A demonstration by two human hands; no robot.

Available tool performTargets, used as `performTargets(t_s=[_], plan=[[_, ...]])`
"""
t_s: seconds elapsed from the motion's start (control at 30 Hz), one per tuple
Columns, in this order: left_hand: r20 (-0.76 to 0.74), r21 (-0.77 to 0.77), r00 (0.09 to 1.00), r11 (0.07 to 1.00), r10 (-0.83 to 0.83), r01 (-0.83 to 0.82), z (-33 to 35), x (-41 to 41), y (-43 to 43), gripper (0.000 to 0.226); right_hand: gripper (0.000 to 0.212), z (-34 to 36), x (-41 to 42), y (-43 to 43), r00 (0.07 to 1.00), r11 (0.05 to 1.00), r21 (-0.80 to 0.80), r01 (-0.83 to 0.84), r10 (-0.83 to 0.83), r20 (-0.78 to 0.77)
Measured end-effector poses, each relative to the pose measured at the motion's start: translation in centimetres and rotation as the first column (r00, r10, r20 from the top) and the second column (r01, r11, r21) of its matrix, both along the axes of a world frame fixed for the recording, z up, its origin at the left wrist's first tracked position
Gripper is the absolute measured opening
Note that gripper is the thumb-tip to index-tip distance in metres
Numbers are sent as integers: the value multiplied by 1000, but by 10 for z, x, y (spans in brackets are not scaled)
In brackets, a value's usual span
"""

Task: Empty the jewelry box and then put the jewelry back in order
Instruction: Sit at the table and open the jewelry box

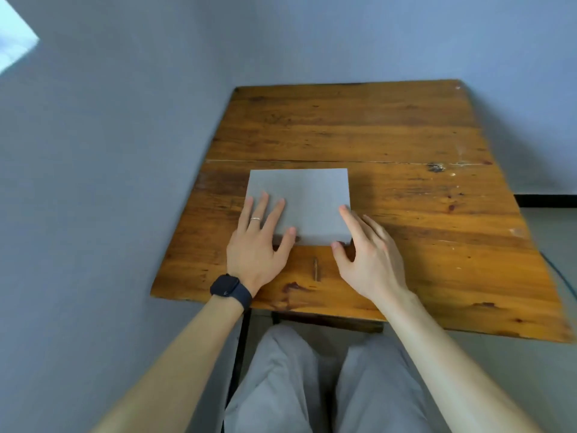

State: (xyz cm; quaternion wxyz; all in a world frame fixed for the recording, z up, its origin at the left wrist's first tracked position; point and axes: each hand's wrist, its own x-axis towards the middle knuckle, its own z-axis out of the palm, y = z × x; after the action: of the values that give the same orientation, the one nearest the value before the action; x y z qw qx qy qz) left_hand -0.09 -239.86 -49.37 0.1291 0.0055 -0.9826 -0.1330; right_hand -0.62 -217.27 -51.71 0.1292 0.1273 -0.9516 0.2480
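The flat grey rectangular jewelry box [307, 195] lies closed on the near left part of the worn brown wooden table [406, 135]. The left hand [256, 248] rests flat on its lid, fingers straight and spread, with a thin silver ring [255, 218] and a dark smartwatch [230, 288]. The right hand [371, 257], fingers extended, touches the box's near right corner, thumb at the front edge. Grey trousers [281, 385] show below; a blue-grey wall [125, 151] stands behind.

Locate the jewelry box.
Head view: the grey jewelry box lies left of centre on the wooden table, left hand on its lid, right hand at its near right corner.
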Motion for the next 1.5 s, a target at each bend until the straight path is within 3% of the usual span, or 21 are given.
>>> performTargets(t_s=[0.17, 0.53, 0.77, 1.0, 1.13, 1.4, 1.5], plan=[[109, -159, 990, 982, -86, 102, -5, 39, 17, 92, 78, -4, 50, 16, 1000, 996, -86, 20, -18, 25], [133, -401, 990, 912, -39, 89, 6, 66, 32, 85, 77, 2, 77, 17, 996, 993, -81, 83, -80, 40], [-28, -449, 990, 887, -137, 110, -2, 67, 28, 74, 76, -2, 77, 12, 991, 990, -45, 130, -130, 1], [84, -702, 991, 699, -108, 136, 15, 70, 38, 76, 77, 0, 79, 11, 989, 988, -32, 149, -149, 11], [221, -741, 967, 624, -125, 249, 23, 65, 46, 77, 77, 2, 81, 11, 989, 989, -27, 146, -145, 33], [242, -616, 960, 743, -138, 262, 25, 69, 38, 80, 77, 5, 82, 11, 990, 990, -30, 136, -135, 35], [46, -400, 987, 903, -154, 160, 16, 77, 27, 61, 77, 3, 82, 12, 991, 991, -24, 129, -128, 25]])
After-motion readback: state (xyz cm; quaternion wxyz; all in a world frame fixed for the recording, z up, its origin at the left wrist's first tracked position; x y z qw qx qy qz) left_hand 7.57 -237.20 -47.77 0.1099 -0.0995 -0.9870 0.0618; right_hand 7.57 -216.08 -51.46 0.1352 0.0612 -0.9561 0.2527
